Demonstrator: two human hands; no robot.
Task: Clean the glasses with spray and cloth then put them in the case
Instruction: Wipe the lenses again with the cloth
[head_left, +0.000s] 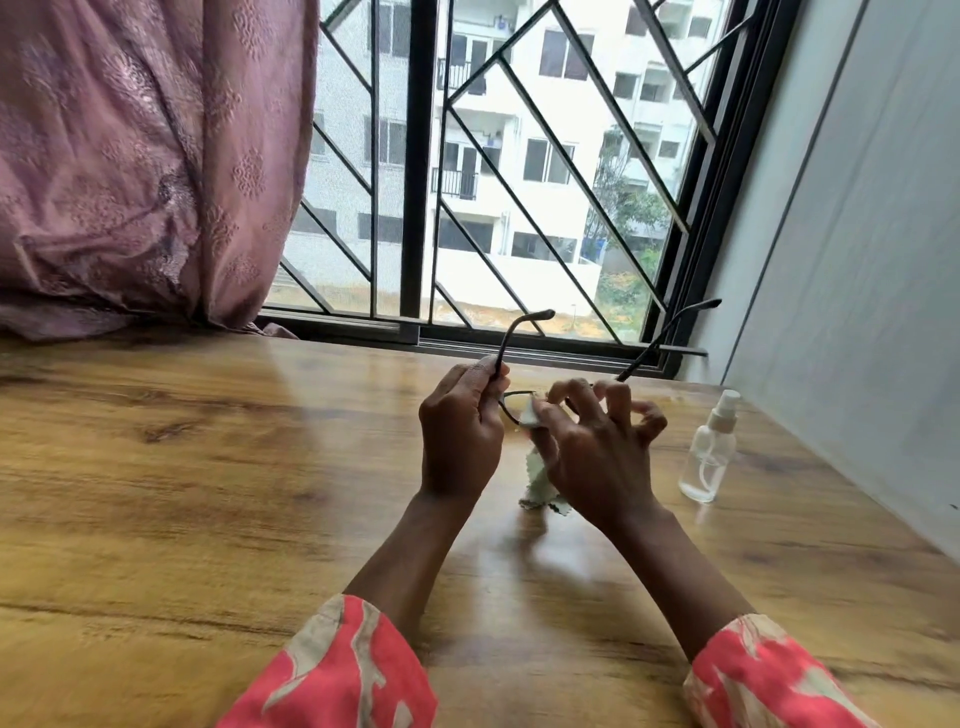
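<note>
Dark-framed glasses (511, 343) are held above the wooden table, their two arms pointing up and away toward the window. My left hand (460, 434) grips the glasses at the left hinge. My right hand (597, 447) pinches a pale green cloth (535, 480) against the left lens; the cloth's loose end hangs down to the table. A small clear spray bottle (709, 452) with a white nozzle stands upright to the right of my hands. No case is in view.
The wooden table (208, 467) runs to a barred window (467, 182) at the back. A pink curtain (130, 156) hangs at the back left, its hem on the table. A grey wall (857, 260) bounds the right side.
</note>
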